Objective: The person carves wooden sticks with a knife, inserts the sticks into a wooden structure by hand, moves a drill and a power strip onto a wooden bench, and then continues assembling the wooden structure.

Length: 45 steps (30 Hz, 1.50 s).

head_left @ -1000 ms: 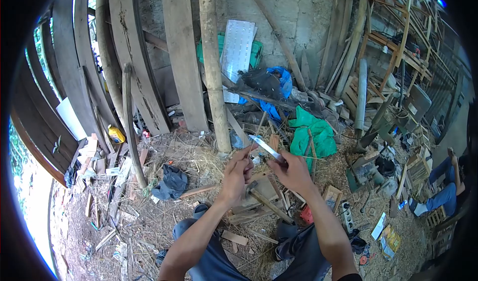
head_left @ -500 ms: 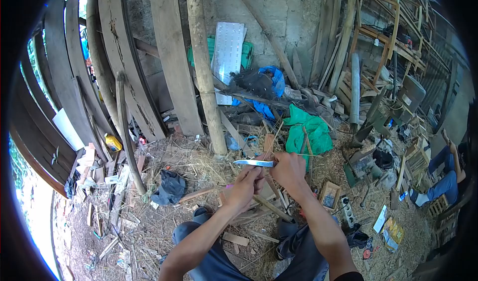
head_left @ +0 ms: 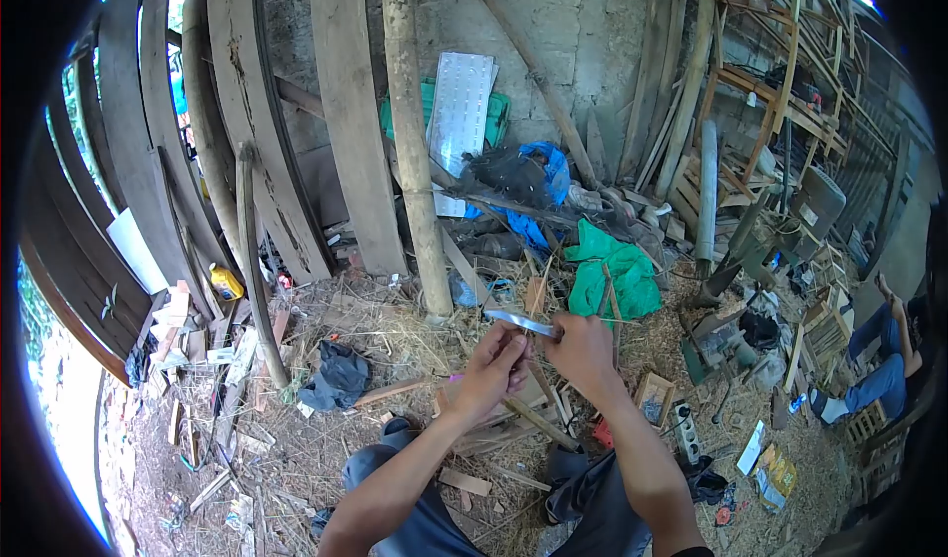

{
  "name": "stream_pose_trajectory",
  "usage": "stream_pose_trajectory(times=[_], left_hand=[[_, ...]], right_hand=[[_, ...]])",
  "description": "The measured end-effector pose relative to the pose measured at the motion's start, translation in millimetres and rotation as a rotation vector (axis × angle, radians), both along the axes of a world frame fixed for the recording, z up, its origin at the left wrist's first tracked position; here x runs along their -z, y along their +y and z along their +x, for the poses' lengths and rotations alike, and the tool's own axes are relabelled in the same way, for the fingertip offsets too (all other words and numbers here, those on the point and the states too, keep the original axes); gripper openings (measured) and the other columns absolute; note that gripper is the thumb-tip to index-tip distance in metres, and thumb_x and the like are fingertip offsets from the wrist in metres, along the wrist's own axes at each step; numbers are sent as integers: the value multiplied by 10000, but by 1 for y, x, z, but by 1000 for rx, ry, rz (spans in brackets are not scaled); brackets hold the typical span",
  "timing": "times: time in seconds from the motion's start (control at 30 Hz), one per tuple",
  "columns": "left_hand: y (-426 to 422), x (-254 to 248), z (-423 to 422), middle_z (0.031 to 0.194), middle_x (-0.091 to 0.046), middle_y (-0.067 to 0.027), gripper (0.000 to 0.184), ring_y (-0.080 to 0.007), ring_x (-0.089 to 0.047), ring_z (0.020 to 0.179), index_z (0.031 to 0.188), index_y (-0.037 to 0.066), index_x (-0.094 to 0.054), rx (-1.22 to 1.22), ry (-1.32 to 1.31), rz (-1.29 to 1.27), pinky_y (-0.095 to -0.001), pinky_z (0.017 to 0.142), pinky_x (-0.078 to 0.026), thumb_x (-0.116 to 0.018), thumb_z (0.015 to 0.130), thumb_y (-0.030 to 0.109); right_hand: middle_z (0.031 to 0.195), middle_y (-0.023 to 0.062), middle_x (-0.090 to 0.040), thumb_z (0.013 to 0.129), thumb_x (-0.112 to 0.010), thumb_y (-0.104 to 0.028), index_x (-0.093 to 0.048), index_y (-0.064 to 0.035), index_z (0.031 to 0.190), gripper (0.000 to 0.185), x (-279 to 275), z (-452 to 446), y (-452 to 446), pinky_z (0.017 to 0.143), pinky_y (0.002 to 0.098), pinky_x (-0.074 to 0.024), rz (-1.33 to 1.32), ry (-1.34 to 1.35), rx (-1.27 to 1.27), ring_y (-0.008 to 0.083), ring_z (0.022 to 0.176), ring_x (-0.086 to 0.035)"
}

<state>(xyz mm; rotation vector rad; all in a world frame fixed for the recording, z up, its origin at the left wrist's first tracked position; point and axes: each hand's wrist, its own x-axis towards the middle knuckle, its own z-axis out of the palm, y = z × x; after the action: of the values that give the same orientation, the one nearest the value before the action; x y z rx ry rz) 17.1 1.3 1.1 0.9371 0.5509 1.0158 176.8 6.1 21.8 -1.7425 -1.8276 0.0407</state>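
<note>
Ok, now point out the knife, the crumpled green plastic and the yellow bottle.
Knife (head_left: 521, 322): head view, on the middle of the blade.
Green plastic (head_left: 635, 280): head view, on its creased surface.
Yellow bottle (head_left: 225, 282): head view, on the bottle's body.

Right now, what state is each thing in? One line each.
Knife: blade bare, pointing picture-left
Right hand: closed round the knife handle
Left hand: fingers curled near the blade; contents unclear
Green sheeting: crumpled
Dark bundle: crumpled, on the ground
White panel: propped up
Yellow bottle: too small to tell if capped
</note>
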Motion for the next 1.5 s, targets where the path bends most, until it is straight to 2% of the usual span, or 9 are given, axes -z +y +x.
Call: stream_pose_trajectory(times=[0.33,0.53,0.6,0.93,1.13,1.2,1.3,1.37,1.5], left_hand=[[-2,1,-8,809,-454,26,404,-14,-312,578,1352,67,-444,44,-13,-62,-173,490,-261,-507,956,120],[0,3,-7,797,-512,42,180,-19,-376,606,1098,93,-594,31,-13,-130,-185,524,-308,-559,942,175],[1,5,-7,795,-531,30,101,-19,-383,597,980,90,-582,51,-103,-140,-191,517,-308,-575,933,179],[5,-2,-8,774,-520,29,245,-16,-338,545,1167,90,-574,105,-148,-210,-177,464,-249,-567,934,166],[-2,-8,-13,764,-507,27,325,-12,-353,563,1258,85,-536,122,-82,-227,-176,473,-260,-550,941,153],[-4,-10,-10,766,-506,25,289,-22,-364,569,1217,64,-557,16,33,-136,-176,483,-276,-547,943,153],[6,5,-7,779,-527,16,240,-36,-448,620,1154,48,-582,-10,-93,-97,-175,523,-335,-546,944,158],[12,13,-3,837,-545,2,201,-59,-486,684,1126,61,-569,-63,-34,-54,-208,588,-387,-539,946,146],[21,17,0,933,-583,-25,150,-120,-574,856,1077,68,-562,-190,-32,-33,-286,756,-476,-539,945,136]], right_hand=[[659,176,-642,684,-661,-148,-669,-66,754,107,9,-3,-2,599,439,-520,14,-55,-37,352,634,-647],[661,176,-643,680,-665,-156,-687,-72,738,105,4,0,2,602,432,-517,1,-46,63,346,635,-646],[612,125,-631,632,-706,-153,-679,-90,688,89,4,0,2,546,408,-493,66,-42,108,313,593,-638],[678,158,-658,683,-682,-197,-709,-90,734,122,3,19,19,588,438,-520,24,-110,189,334,656,-657],[713,194,-658,741,-653,-215,-690,-59,714,163,5,66,32,645,457,-535,-18,42,462,373,711,-654],[627,170,-624,785,-659,-245,-658,-17,722,237,17,73,32,581,409,-507,47,101,406,314,614,-641],[608,77,-583,818,-673,-269,-625,-2,771,275,14,58,24,558,346,-448,-31,429,91,203,554,-550],[675,15,-551,838,-678,-290,-616,3,859,300,6,34,17,595,303,-406,-200,997,-123,137,618,-466],[838,64,-631,831,-683,-285,-634,10,986,336,3,8,8,724,306,-436,-248,744,-282,152,769,-551]])
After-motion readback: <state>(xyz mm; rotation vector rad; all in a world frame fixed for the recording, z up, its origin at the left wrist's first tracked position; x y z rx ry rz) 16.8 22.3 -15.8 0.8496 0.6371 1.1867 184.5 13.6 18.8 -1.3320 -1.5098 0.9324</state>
